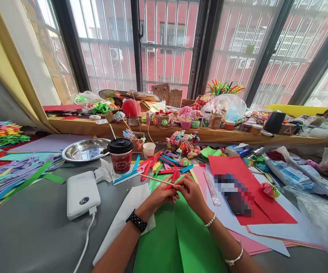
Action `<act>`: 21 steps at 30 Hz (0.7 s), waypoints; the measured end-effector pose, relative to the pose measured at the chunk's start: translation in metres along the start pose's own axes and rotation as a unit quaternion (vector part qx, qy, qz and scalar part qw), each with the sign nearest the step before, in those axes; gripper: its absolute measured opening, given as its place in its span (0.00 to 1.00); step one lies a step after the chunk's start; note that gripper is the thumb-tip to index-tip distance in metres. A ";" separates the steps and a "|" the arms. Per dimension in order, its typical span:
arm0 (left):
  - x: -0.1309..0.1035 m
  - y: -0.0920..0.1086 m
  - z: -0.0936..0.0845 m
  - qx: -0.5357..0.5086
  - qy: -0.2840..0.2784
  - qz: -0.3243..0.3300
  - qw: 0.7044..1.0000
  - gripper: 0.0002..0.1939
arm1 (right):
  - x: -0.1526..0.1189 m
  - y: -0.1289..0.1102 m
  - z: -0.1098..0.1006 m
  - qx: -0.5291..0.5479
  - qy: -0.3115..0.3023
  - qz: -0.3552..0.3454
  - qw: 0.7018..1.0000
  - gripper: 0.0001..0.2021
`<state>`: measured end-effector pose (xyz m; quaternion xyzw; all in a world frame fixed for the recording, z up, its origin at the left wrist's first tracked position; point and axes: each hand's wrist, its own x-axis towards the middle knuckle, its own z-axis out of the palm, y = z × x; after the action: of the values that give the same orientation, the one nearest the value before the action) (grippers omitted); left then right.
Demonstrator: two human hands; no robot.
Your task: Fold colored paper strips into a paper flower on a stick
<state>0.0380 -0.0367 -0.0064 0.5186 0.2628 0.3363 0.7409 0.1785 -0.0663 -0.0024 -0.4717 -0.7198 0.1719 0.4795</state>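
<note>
Both my hands meet over the green paper (164,242), around a small bundle of folded red paper strips (175,176). My left hand (161,195) is closed on the red paper strips from the left. My right hand (191,192) pinches at the near end of a thin wooden stick (155,178), which slants across the red paper toward the upper left. The fingers partly hide where stick and paper meet. Just beyond lie loose coloured paper strips (164,161), and a white paper sheet (130,212) is under my left forearm.
A lidded paper cup (120,157), a steel dish (85,149) and a white power bank (83,194) with a cable stand left. Rightward are a ruler (212,189), a phone (236,201) on red paper (275,204) and plastic bags. Crafts crowd the sill (95,129).
</note>
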 end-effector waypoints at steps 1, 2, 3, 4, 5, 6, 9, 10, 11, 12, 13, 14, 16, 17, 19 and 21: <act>-0.001 0.001 0.000 0.014 0.000 0.015 1.000 0.35 | -0.001 -0.001 0.000 -0.001 0.003 -0.009 1.000 0.08; -0.001 0.002 0.001 0.032 0.000 0.032 0.999 0.36 | -0.001 -0.001 0.000 -0.002 0.006 -0.019 1.000 0.08; -0.002 0.003 0.002 0.050 -0.001 0.053 0.997 0.36 | -0.002 -0.002 -0.001 -0.001 0.010 -0.029 1.000 0.07; -0.004 0.005 0.004 0.069 -0.002 0.072 0.995 0.36 | -0.002 -0.002 -0.001 0.000 0.015 -0.038 0.999 0.07; -0.005 0.007 0.005 0.086 0.000 0.089 0.992 0.36 | -0.002 -0.003 -0.002 0.000 0.019 -0.045 0.999 0.07; -0.006 0.008 0.006 0.099 0.002 0.103 0.990 0.36 | -0.002 -0.003 -0.003 0.001 0.023 -0.049 0.999 0.07; -0.006 0.009 0.009 0.120 0.008 0.124 0.985 0.35 | -0.001 0.000 -0.004 0.009 0.026 -0.054 0.998 0.08; -0.006 0.009 0.010 0.123 0.010 0.126 0.984 0.35 | -0.001 0.001 -0.005 0.011 0.027 -0.055 0.998 0.08; -0.006 0.008 0.010 0.126 0.013 0.127 0.984 0.35 | 0.000 0.003 -0.005 0.011 0.027 -0.056 0.998 0.08; -0.005 0.007 0.010 0.129 0.015 0.125 0.984 0.34 | 0.000 0.004 -0.005 0.010 0.026 -0.056 0.998 0.08; -0.004 0.006 0.010 0.130 0.015 0.122 0.984 0.34 | 0.000 0.005 -0.005 0.007 0.025 -0.054 0.998 0.09; -0.004 0.005 0.009 0.130 0.016 0.118 0.984 0.34 | 0.000 0.006 -0.005 0.004 0.025 -0.051 0.998 0.09; -0.003 0.003 0.008 0.128 0.013 0.106 0.986 0.33 | 0.001 0.008 -0.005 -0.004 0.025 -0.046 0.999 0.09; -0.002 0.002 0.007 0.124 0.010 0.099 0.987 0.33 | 0.001 0.008 -0.005 -0.008 0.026 -0.044 0.999 0.09; -0.001 0.001 0.006 0.113 0.001 0.083 0.990 0.33 | 0.001 0.008 -0.004 -0.016 0.030 -0.041 0.999 0.09; -0.001 0.001 0.006 0.099 -0.006 0.068 0.993 0.33 | 0.000 0.009 -0.003 -0.020 0.035 -0.037 0.999 0.09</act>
<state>0.0413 -0.0409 -0.0035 0.6080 0.2546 0.3551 0.6629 0.1854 -0.0624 -0.0071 -0.4602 -0.7229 0.1229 0.5005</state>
